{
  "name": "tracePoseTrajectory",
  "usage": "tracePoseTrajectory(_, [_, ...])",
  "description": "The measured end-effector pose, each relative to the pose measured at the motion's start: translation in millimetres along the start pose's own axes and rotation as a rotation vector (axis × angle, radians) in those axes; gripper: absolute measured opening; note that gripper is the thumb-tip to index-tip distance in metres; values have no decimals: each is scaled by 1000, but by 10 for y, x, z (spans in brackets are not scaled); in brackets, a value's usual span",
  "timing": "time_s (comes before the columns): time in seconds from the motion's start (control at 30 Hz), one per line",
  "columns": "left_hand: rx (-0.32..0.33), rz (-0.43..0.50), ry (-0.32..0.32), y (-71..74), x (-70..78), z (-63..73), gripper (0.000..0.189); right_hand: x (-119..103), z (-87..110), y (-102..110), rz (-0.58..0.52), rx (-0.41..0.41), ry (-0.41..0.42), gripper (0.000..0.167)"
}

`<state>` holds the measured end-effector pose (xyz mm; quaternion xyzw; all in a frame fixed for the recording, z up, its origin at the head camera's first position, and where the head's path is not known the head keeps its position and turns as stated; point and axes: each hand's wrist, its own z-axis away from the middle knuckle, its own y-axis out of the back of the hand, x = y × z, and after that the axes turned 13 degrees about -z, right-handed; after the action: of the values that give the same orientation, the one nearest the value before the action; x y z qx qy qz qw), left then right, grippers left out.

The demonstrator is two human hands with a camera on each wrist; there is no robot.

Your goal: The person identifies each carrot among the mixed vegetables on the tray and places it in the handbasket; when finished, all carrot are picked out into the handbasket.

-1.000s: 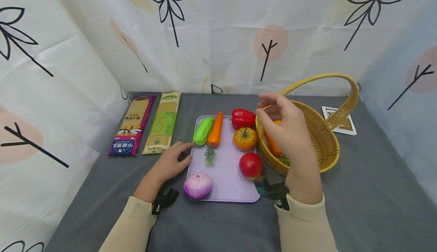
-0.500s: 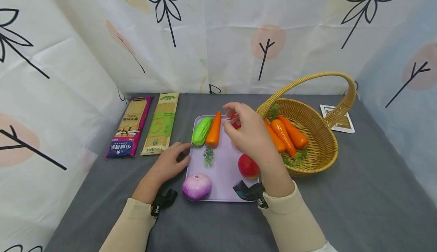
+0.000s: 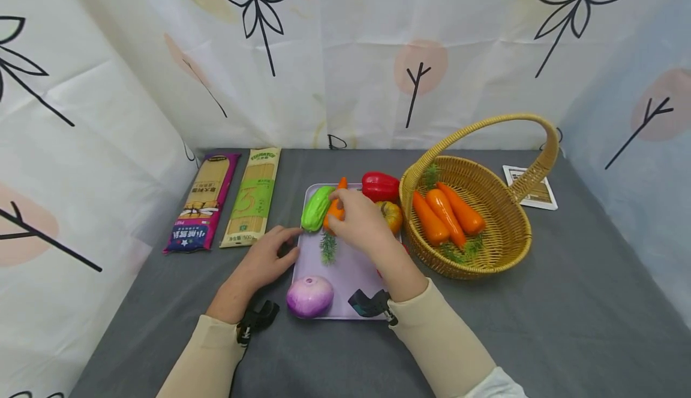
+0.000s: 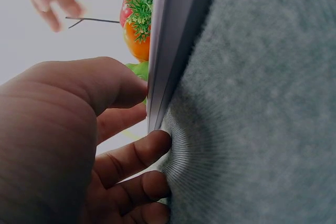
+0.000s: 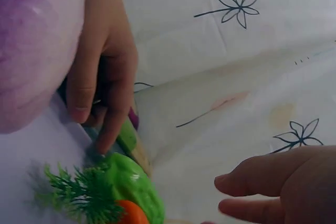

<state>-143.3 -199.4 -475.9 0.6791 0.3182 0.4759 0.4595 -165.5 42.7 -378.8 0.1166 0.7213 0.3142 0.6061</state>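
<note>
My left hand [image 3: 270, 255] rests on the grey cloth, its fingers touching the left edge of the lilac tray [image 3: 351, 302]. Over the tray hovers my right hand [image 3: 357, 221], fingers loosely bent and holding nothing. Beneath it lies a toy carrot [image 3: 342, 183] with a green leafy top [image 3: 327, 249], partly covered by the hand in the head view; in the right wrist view a gap separates fingers and carrot [image 5: 132, 213]. A green ridged vegetable [image 3: 317, 208] lies left of the carrot. A purple onion [image 3: 310, 297], red pepper [image 3: 380, 186] and small pumpkin [image 3: 391, 216] are also on the tray.
A wicker basket [image 3: 499, 260] with a tall handle stands right of the tray, holding three carrots [image 3: 447, 213]. Two noodle packets [image 3: 202, 203] lie at the left. A framed card [image 3: 540, 197] lies behind the basket. My right forearm mostly hides a round red item.
My right hand has moved left from over the basket to above the carrot on the tray, uncovering the carrots in the basket. The left hand stays at the tray edge.
</note>
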Motion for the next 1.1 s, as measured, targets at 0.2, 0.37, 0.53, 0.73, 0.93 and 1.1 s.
tracePoseTrajectory(0.2, [-1, -6, 1, -4, -12, 7, 40, 71, -32, -205, 126, -5, -146, 53])
tracePoseTrajectory(0.37, [8, -3, -7, -11, -21, 12, 40, 150, -58, -333, 152, -4, -164, 58])
tracePoseTrajectory(0.53, [-1, -1, 3, -17, -13, 13, 41, 237, -69, -437, 128, -21, -169, 58])
tracePoseTrajectory(0.73, [-12, -5, 13, -18, -2, -2, 42, 324, -107, -569, 133, 50, -186, 62])
tracePoseTrajectory(0.93, [5, 6, -1, -26, -1, -5, 41, 382, -129, -658, 131, 123, -182, 59])
tracePoseTrajectory(1.1, [15, 6, -6, -32, -6, -5, 40, 372, -122, -680, 124, 137, -192, 55])
